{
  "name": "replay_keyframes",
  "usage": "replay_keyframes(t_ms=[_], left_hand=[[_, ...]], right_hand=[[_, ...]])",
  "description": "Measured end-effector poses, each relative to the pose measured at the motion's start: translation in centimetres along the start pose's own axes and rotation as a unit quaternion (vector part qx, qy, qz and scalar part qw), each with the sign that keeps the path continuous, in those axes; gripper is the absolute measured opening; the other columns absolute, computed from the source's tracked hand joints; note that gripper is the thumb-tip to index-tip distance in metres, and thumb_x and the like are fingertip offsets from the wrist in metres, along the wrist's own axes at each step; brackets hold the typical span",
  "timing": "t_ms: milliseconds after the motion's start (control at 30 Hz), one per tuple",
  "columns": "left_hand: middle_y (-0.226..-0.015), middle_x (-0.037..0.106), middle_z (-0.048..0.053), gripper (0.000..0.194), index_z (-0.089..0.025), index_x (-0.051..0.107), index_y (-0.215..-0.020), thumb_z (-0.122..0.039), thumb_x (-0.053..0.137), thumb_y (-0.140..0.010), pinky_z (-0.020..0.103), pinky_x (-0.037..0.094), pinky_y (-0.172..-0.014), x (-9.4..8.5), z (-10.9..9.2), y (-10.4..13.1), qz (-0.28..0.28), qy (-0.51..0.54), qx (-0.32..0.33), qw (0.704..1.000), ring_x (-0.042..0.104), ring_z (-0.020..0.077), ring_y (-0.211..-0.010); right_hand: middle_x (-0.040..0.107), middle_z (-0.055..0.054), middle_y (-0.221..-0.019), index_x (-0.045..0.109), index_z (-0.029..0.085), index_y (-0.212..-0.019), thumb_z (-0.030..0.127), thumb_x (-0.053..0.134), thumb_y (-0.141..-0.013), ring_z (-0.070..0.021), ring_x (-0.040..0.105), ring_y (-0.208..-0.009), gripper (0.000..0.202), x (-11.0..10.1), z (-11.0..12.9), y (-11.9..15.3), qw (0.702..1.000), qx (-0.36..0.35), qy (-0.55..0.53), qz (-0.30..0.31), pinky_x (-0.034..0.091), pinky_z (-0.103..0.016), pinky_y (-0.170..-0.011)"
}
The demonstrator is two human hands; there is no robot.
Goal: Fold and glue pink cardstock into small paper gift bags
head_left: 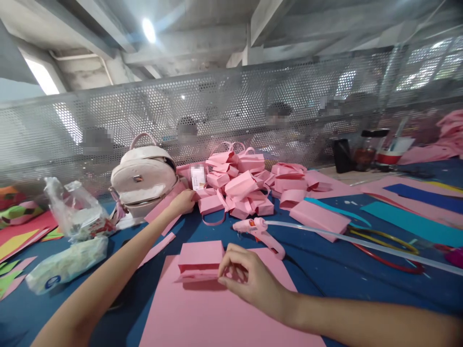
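My right hand (253, 277) pinches the right end of a small folded pink paper box (201, 255). The box lies on its side on a large pink sheet (217, 318), with a flap along its near edge. My left arm is stretched forward, and my left hand (183, 201) is at the left edge of a heap of pink paper bags (244, 188). Its fingers are bent, and what they grip is hidden. Just beyond the pink sheet lies a pink hot glue gun (261, 233) with a long clear glue stick (325, 235) in its back.
A white backpack (142, 178) stands behind my left arm. Left of it are a plastic bag (77, 212) and a tissue pack (68, 265). Blue and teal sheets (412, 219), coloured strips and a jar (367, 152) lie to the right. A perforated metal screen (231, 111) runs behind.
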State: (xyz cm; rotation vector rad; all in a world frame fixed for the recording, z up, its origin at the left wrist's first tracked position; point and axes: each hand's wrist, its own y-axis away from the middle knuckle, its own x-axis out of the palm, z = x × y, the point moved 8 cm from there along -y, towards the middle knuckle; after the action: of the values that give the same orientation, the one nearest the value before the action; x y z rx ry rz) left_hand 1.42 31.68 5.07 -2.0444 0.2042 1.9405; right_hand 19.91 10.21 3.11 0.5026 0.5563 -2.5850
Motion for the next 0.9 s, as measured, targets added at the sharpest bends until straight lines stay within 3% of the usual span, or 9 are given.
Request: replay_keyframes(t_ms=[200, 367, 433, 500, 633, 667, 733, 800, 900], left_hand=[[-0.127, 0.062, 0.010, 0.033, -0.017, 0.059, -0.126, -0.033, 0.062, -0.097, 0.045, 0.057, -0.089, -1.0, -1.0, 2.0, -0.021, 0.073, 0.028, 0.997, 0.065, 0.0240, -0.106], [-0.128, 0.062, 0.010, 0.033, -0.017, 0.059, -0.127, -0.033, 0.062, -0.097, 0.045, 0.056, -0.090, -3.3, -2.3, 5.2, -0.084, 0.146, 0.030, 0.985, 0.065, 0.0243, -0.107], [-0.132, 0.060, 0.011, 0.033, -0.018, 0.059, -0.127, -0.033, 0.061, -0.098, 0.048, 0.054, -0.095, -4.6, -3.2, 7.4, -0.119, 0.181, 0.031, 0.976, 0.063, 0.0257, -0.113], [-0.128, 0.065, 0.011, 0.028, -0.018, 0.060, -0.126, -0.029, 0.050, -0.103, 0.041, 0.050, -0.102, -5.5, -4.5, 10.2, -0.136, 0.225, 0.043, 0.964, 0.063, 0.0239, -0.116], [-0.115, 0.072, 0.006, 0.046, -0.021, 0.063, -0.118, -0.037, 0.021, -0.109, 0.032, 0.054, -0.093, -5.8, -6.9, 17.0, -0.150, 0.308, 0.044, 0.939, 0.069, 0.0197, -0.107], [-0.111, 0.074, 0.006, 0.047, -0.022, 0.064, -0.118, -0.041, 0.021, -0.109, 0.032, 0.054, -0.091, -5.6, -7.4, 18.6, -0.154, 0.358, 0.050, 0.920, 0.069, 0.0205, -0.104], [-0.109, 0.073, 0.006, 0.047, -0.025, 0.061, -0.123, -0.053, 0.027, -0.106, 0.035, 0.053, -0.088, -5.2, -8.6, 21.3, -0.159, 0.394, 0.088, 0.901, 0.069, 0.0232, -0.102], [-0.106, 0.073, 0.006, 0.045, -0.027, 0.061, -0.123, -0.061, 0.041, -0.099, 0.036, 0.052, -0.080, -4.9, -10.0, 23.1, -0.175, 0.369, 0.141, 0.902, 0.068, 0.0249, -0.094], [-0.095, 0.074, 0.003, 0.019, -0.027, 0.065, -0.109, -0.035, 0.066, -0.092, 0.035, 0.048, -0.075, -4.3, -11.3, 23.8, -0.179, 0.321, 0.172, 0.914, 0.066, 0.0224, -0.083]], right_hand=[[0.053, 0.002, -0.081, 0.066, 0.018, -0.080, 0.008, 0.068, -0.081, -0.0104, 0.048, -0.067, 0.010, 0.0, 0.3, 0.1, 1.000, -0.007, -0.008, -0.002, 0.036, -0.022, -0.058], [0.052, 0.003, -0.079, 0.066, 0.018, -0.080, 0.011, 0.068, -0.082, -0.0097, 0.046, -0.065, 0.008, -0.1, 0.3, 0.1, 1.000, -0.009, 0.000, -0.007, 0.034, -0.022, -0.056], [0.052, 0.003, -0.079, 0.066, 0.019, -0.080, 0.012, 0.069, -0.082, -0.0097, 0.047, -0.065, 0.008, -0.2, 0.3, 0.1, 1.000, -0.009, 0.005, -0.010, 0.034, -0.022, -0.056], [0.052, 0.003, -0.079, 0.066, 0.019, -0.080, 0.011, 0.068, -0.082, -0.0098, 0.048, -0.066, 0.008, -0.2, 0.3, 0.1, 1.000, -0.007, 0.007, -0.010, 0.035, -0.021, -0.057], [0.054, 0.002, -0.080, 0.066, 0.019, -0.080, 0.009, 0.068, -0.081, -0.0101, 0.049, -0.066, 0.010, -0.3, 0.3, 0.1, 1.000, 0.006, 0.004, -0.012, 0.037, -0.022, -0.058], [0.054, 0.002, -0.080, 0.066, 0.019, -0.080, 0.010, 0.068, -0.081, -0.0101, 0.050, -0.066, 0.009, -0.3, 0.2, 0.0, 1.000, 0.009, 0.005, -0.013, 0.037, -0.022, -0.058], [0.055, 0.002, -0.080, 0.067, 0.019, -0.080, 0.011, 0.069, -0.082, -0.0098, 0.049, -0.065, 0.008, -0.3, 0.1, 0.0, 1.000, 0.013, 0.009, -0.013, 0.037, -0.022, -0.058], [0.055, 0.002, -0.080, 0.068, 0.019, -0.081, 0.011, 0.069, -0.082, -0.0097, 0.050, -0.065, 0.008, -0.2, 0.0, -0.1, 1.000, 0.014, 0.010, -0.009, 0.037, -0.022, -0.057], [0.055, 0.002, -0.080, 0.068, 0.019, -0.080, 0.012, 0.070, -0.081, -0.0103, 0.051, -0.065, 0.008, 0.0, 0.3, -0.1, 1.000, 0.002, 0.007, -0.004, 0.037, -0.022, -0.057]])
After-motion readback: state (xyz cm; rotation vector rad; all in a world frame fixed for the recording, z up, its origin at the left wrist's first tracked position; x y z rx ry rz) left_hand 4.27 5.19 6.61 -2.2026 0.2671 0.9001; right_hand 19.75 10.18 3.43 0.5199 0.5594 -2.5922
